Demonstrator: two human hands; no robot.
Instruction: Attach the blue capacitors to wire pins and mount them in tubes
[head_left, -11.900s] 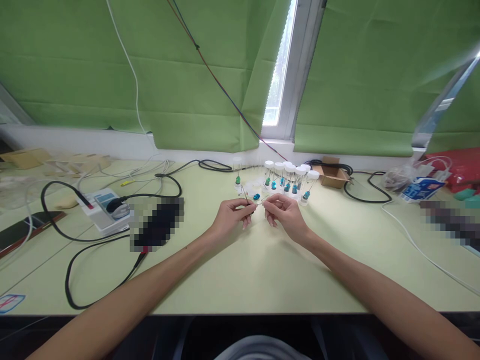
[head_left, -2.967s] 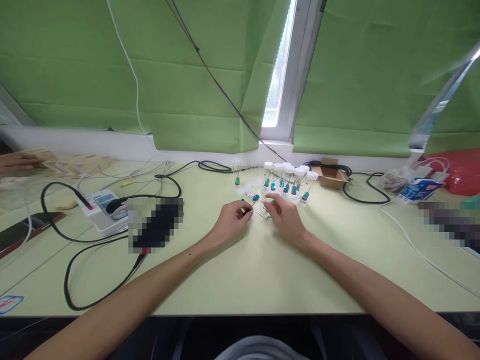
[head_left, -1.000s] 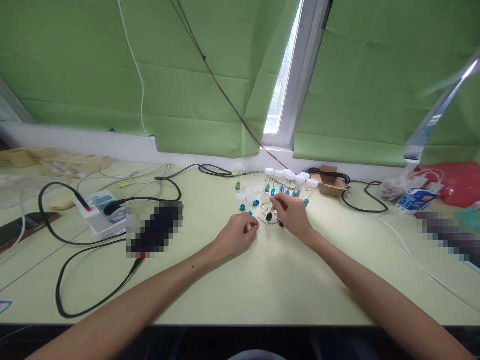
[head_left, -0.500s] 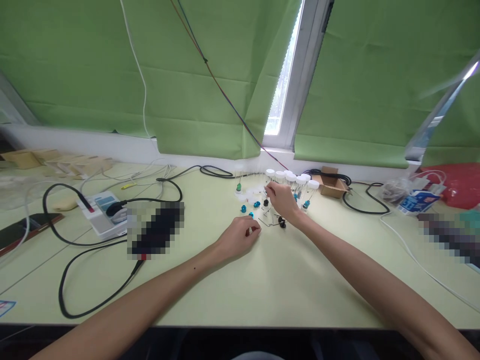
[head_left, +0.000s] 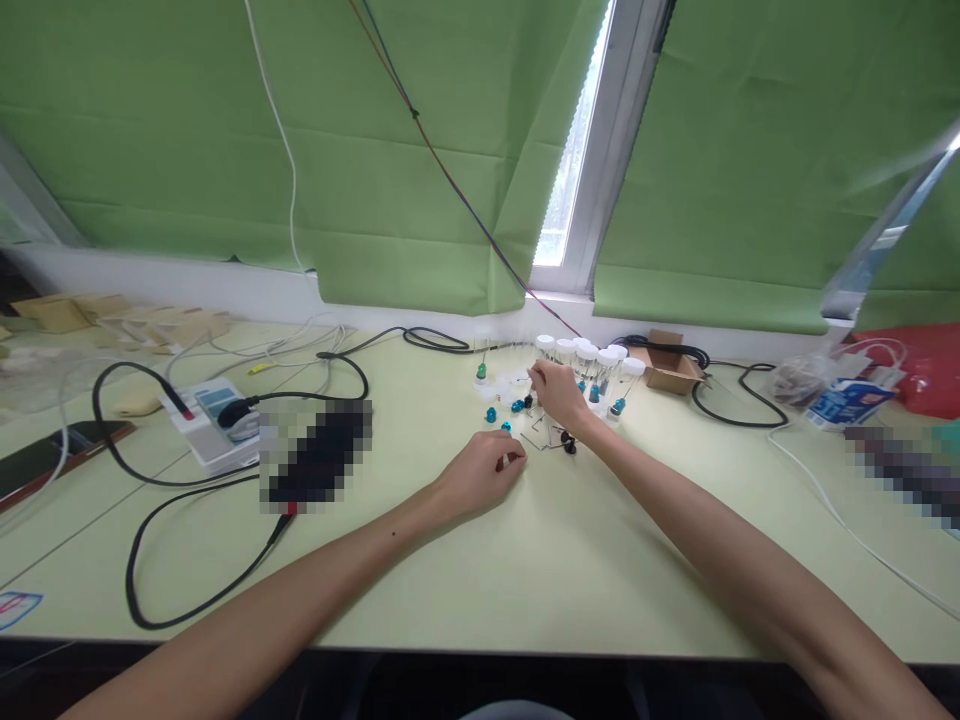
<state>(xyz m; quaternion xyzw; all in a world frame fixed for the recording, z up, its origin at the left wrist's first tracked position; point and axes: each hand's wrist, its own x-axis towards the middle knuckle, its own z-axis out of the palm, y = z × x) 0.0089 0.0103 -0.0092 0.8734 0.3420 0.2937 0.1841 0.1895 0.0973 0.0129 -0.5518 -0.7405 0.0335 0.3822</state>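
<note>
My left hand (head_left: 484, 468) rests on the table, its fingers curled and the thumb meeting the fingertips. Anything in that pinch is too small or hidden. Farther off, my right hand (head_left: 559, 390) is closed in a pinch over the small parts, and what it grips is hard to make out. Just under its fingertips shows a small black piece (head_left: 527, 400). Small blue pieces (head_left: 491, 414) lie between and beyond the hands. Bent thin metal rods (head_left: 536, 438) and black round pieces (head_left: 569, 442) lie below the right hand. White-capped clear vials (head_left: 631, 368) stand behind it.
A clear vial with a green piece (head_left: 481, 371) stands left of the group. An open cardboard box (head_left: 666, 372) sits at the back right. Black cable (head_left: 154, 625) loops around a pixelated dark object (head_left: 319, 460) on the left, near a white power strip (head_left: 214, 425).
The view has shifted slightly. My right hand has moved a little to the left, and the black piece beneath its fingertips has shifted the same way. My left hand stays in place.
</note>
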